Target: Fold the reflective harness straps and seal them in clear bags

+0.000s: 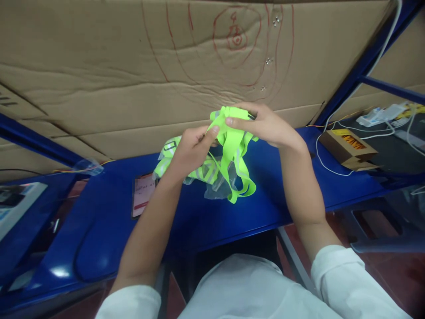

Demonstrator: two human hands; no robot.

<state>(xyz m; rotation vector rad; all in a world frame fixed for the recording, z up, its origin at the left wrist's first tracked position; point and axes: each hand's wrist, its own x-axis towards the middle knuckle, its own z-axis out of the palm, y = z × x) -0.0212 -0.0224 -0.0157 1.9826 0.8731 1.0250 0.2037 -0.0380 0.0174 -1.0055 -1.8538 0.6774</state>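
A neon yellow-green reflective strap (234, 141) with grey stripes is bunched between my two hands above the blue table (212, 226). My left hand (195, 148) pinches its left edge between thumb and fingers. From the right, my right hand (257, 124) grips the folded upper part, thumb lying across the front. Loops of the strap hang down toward the tabletop. Behind and below my left hand lie more neon straps in clear plastic bags (206, 173), partly hidden by my left hand and forearm.
Left of the straps lies a phone or tablet (142, 195) with a pinkish screen. An open cardboard box (348, 146) stands at the right, near white cables. A cardboard wall (99, 79) with red drawn rings rises behind the table, between blue metal posts.
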